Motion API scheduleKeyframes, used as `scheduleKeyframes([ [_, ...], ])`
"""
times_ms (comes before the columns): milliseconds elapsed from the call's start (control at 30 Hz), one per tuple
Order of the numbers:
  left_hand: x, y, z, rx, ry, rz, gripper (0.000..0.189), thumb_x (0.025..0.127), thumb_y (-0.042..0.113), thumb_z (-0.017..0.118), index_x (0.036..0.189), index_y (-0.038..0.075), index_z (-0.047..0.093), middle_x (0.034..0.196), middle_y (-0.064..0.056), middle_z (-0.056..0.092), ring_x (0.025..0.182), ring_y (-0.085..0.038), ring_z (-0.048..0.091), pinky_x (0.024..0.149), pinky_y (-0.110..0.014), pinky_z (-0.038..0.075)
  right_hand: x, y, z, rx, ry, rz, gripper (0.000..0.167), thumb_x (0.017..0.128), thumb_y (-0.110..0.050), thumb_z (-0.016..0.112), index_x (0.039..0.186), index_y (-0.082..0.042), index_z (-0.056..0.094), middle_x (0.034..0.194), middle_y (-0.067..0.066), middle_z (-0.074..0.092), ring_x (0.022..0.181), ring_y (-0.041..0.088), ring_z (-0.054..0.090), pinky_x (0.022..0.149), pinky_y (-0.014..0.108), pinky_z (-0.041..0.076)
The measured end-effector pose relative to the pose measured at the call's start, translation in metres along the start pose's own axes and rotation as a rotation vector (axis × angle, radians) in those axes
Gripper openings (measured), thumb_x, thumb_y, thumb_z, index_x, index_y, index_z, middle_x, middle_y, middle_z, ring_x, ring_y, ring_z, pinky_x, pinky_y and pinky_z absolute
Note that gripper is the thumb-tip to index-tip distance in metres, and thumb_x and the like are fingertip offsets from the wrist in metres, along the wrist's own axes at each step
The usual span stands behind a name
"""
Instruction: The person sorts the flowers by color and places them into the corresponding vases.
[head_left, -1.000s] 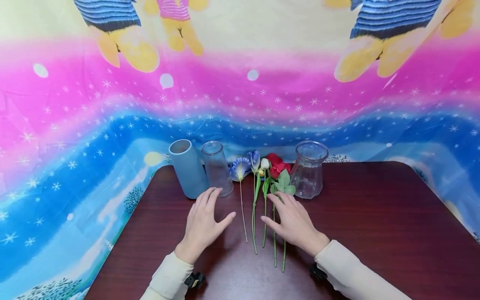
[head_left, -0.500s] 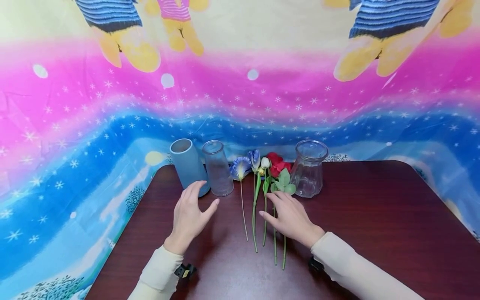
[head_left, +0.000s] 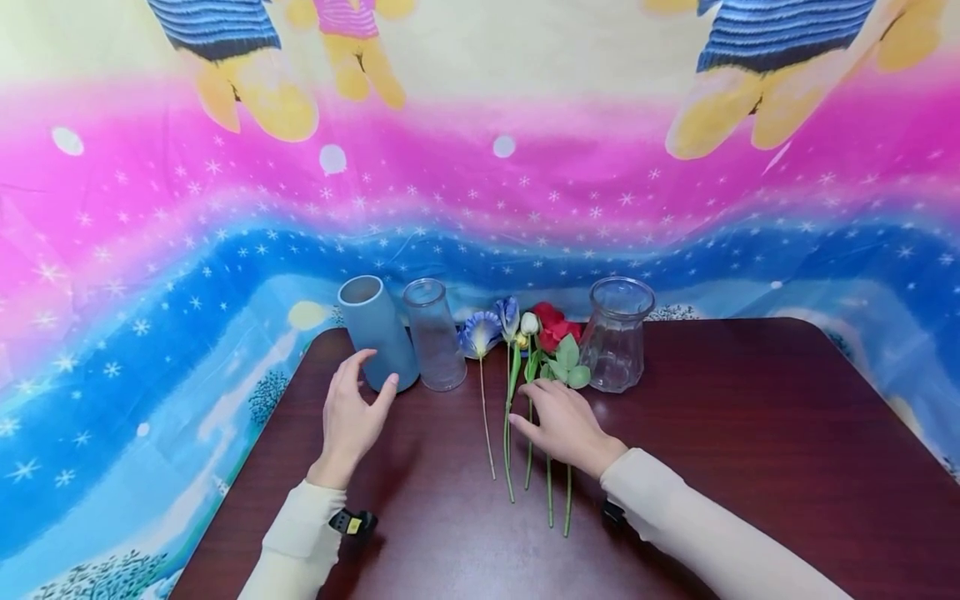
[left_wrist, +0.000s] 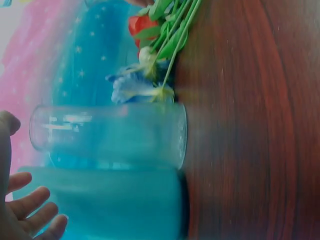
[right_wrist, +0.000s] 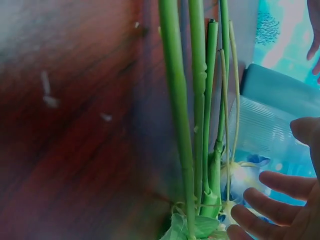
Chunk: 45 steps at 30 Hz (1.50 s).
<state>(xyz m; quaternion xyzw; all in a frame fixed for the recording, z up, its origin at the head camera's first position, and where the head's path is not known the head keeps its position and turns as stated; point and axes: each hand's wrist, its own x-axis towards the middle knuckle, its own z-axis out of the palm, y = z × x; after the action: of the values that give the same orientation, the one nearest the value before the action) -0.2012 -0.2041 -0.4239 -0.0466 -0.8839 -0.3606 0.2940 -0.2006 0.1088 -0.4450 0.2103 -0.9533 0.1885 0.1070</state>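
My left hand (head_left: 351,421), thumb apart from its loosely bent fingers, hovers in front of the matte blue vase (head_left: 386,342) and overlaps its lower part in the head view. In the left wrist view, a gap seems to lie between the fingers (left_wrist: 35,205) and the blue vase (left_wrist: 110,200). Over the flower stems my right hand (head_left: 566,423) is spread and holds nothing. Beneath and beyond it lie long-stemmed flowers: a blue one (head_left: 480,335), a second blue one (head_left: 507,317), a white bud (head_left: 529,323) and red blooms (head_left: 555,325). Part of the stems is hidden by that hand.
A narrow clear glass vase (head_left: 437,346) stands just right of the blue one. Beyond the flowers on the right is a wider clear glass vase (head_left: 617,346). A printed cloth (head_left: 465,200) hangs behind the dark wooden table (head_left: 750,433).
My left hand has moved left, from in front of the narrow glass vase to the blue vase. My right hand has shifted slightly left. The vases and flowers stay put.
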Motion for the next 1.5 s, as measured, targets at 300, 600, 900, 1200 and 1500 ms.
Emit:
scheduleKeyframes([
  [300, 0.014, -0.021, -0.003, 0.010, 0.057, -0.022, 0.061, 0.091, 0.028, 0.073, 0.143, 0.007, 0.049, 0.143, -0.016, 0.052, 0.129, -0.035, 0.051, 0.101, -0.056, 0.048, 0.012, -0.007, 0.002, 0.004, -0.035, -0.012, 0.049, 0.094, -0.047, 0.067, 0.125, -0.009, 0.068, 0.121, 0.010, 0.069, 0.112, 0.029, 0.065, 0.092, 0.048, 0.055],
  [600, 0.035, -0.044, 0.007, -0.135, -0.018, -0.170, 0.083, 0.093, 0.040, 0.071, 0.156, 0.013, 0.024, 0.158, -0.015, 0.031, 0.147, -0.034, 0.030, 0.117, -0.058, 0.031, 0.016, -0.013, 0.000, -0.002, -0.052, -0.023, 0.048, 0.094, -0.045, 0.067, 0.126, -0.010, 0.068, 0.125, 0.009, 0.070, 0.118, 0.030, 0.065, 0.096, 0.048, 0.054],
  [900, 0.057, -0.050, 0.015, -0.440, -0.090, -0.347, 0.093, 0.092, 0.039, 0.073, 0.159, 0.024, 0.010, 0.161, -0.015, 0.026, 0.151, -0.031, 0.028, 0.123, -0.058, 0.025, 0.018, -0.015, -0.003, -0.016, -0.060, -0.035, 0.049, 0.095, -0.048, 0.066, 0.125, -0.010, 0.068, 0.121, 0.008, 0.070, 0.114, 0.028, 0.066, 0.094, 0.047, 0.055],
  [1200, 0.071, -0.049, 0.018, -0.487, -0.174, -0.381, 0.101, 0.089, 0.039, 0.076, 0.161, 0.032, 0.006, 0.167, -0.010, 0.021, 0.154, -0.030, 0.025, 0.122, -0.061, 0.024, 0.027, -0.019, -0.002, 0.032, -0.103, -0.007, 0.046, 0.095, -0.047, 0.065, 0.123, -0.010, 0.068, 0.118, 0.008, 0.070, 0.109, 0.027, 0.067, 0.089, 0.047, 0.056],
  [1500, 0.081, -0.051, 0.022, -0.465, -0.189, -0.382, 0.101, 0.086, 0.040, 0.079, 0.162, 0.031, 0.012, 0.164, -0.007, 0.027, 0.151, -0.032, 0.029, 0.120, -0.064, 0.024, 0.030, -0.020, 0.002, 0.071, -0.130, 0.012, 0.045, 0.095, -0.046, 0.065, 0.122, -0.010, 0.069, 0.116, 0.009, 0.071, 0.103, 0.025, 0.069, 0.081, 0.046, 0.057],
])
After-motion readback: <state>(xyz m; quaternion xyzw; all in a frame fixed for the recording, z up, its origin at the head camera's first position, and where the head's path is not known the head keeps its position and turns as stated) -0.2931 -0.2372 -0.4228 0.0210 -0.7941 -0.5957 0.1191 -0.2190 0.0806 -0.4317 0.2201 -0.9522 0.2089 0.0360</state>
